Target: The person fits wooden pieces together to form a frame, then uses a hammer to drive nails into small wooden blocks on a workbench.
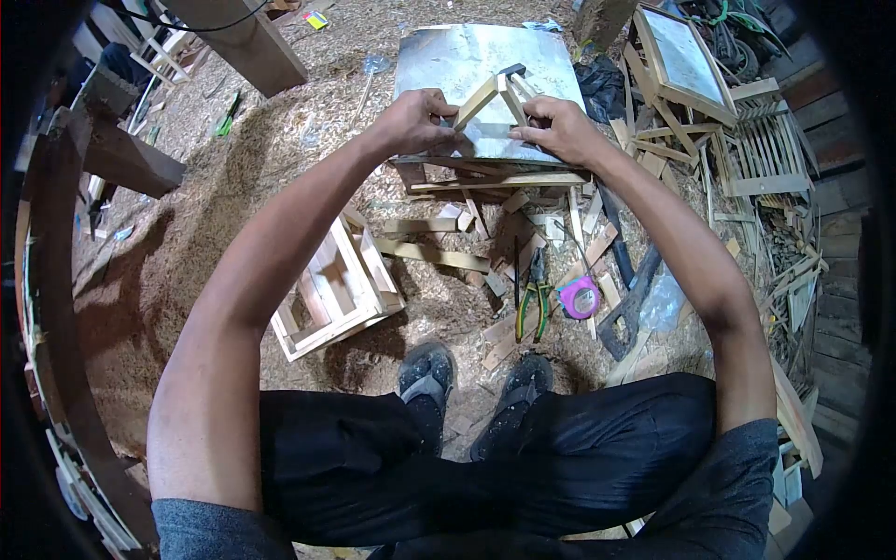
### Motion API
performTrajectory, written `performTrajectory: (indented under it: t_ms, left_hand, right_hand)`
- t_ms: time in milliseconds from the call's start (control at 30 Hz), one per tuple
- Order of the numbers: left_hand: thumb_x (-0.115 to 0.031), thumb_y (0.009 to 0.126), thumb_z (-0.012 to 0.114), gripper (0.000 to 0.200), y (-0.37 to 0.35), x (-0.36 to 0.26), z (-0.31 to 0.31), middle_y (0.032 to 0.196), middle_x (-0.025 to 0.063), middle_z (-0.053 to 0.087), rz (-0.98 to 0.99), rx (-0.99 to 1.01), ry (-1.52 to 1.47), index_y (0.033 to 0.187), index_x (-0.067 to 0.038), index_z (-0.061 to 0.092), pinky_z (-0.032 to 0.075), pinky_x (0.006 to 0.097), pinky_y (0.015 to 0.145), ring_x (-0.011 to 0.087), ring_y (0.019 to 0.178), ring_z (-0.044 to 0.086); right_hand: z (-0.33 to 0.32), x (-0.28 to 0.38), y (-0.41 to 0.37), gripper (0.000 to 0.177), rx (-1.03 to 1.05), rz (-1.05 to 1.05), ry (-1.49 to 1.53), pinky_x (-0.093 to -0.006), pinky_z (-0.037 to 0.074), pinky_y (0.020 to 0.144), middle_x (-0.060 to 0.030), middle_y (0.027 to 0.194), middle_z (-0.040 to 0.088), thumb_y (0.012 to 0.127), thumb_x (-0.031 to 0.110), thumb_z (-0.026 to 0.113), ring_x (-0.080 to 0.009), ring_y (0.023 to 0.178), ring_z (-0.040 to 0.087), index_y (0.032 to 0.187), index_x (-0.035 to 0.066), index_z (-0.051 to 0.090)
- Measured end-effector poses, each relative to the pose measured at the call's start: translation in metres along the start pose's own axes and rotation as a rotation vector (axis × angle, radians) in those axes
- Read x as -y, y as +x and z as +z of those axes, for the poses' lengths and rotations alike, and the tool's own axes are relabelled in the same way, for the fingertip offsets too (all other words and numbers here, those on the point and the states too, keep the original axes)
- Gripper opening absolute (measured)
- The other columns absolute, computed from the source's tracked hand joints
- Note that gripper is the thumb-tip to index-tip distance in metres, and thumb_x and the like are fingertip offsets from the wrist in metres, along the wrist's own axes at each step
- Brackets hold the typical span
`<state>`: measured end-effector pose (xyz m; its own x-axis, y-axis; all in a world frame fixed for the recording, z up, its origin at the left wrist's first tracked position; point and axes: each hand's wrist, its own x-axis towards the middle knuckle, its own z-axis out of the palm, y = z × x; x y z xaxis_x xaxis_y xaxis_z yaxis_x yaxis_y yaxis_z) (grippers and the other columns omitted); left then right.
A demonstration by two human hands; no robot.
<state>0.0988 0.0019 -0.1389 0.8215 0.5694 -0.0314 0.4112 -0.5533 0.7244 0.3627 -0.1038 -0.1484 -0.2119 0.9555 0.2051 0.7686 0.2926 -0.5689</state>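
Two short wooden strips meet at a raised corner above a low, pale-topped work table (551,58). My left hand (418,123) pinches the lower end of the left wooden strip (478,101). On the other side, my right hand (562,129) has its thumb and fingers closed on the right wooden strip (511,103). How the strips are fixed at the corner is too small to tell. Just behind them lies a hammer (511,69), its dark head showing and its handle partly hidden.
A small wooden frame (373,310) stands on the shavings at left. Pliers (534,297), a pink tape measure (579,298), a handsaw (620,327) and wood offcuts lie before the table. A glazed wooden frame (686,61) leans at right. A post (245,47) rises at left.
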Motion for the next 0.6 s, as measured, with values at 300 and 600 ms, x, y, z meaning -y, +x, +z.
performTrajectory:
  t_ms: [300, 600]
  left_hand:
    - [-0.022, 0.081, 0.077, 0.034, 0.004, -0.003, -0.002, 0.084, 0.0075, 0.058, 0.058, 0.014, 0.174, 0.112, -0.009, 0.073, 0.048, 0.0365, 0.070, 0.0196, 0.078, 0.058]
    - [-0.026, 0.080, 0.079, 0.034, 0.000, 0.000, 0.000, 0.083, 0.0074, 0.059, 0.078, -0.031, 0.182, 0.111, -0.015, 0.075, 0.047, 0.0378, 0.071, 0.0207, 0.079, 0.059]
  right_hand:
    - [-0.002, 0.004, -0.002, 0.037, -0.042, -0.085, -0.019, -0.0361, 0.044, 0.063, -0.0122, 0.076, 0.057, 0.080, 0.027, 0.080, -0.0219, 0.068, 0.055, 0.088, -0.006, 0.066]
    - [-0.004, 0.012, -0.005, 0.039, -0.001, -0.007, -0.066, -0.0364, 0.048, 0.073, -0.0158, 0.088, 0.062, 0.082, 0.027, 0.078, -0.0265, 0.080, 0.060, 0.096, -0.008, 0.065]
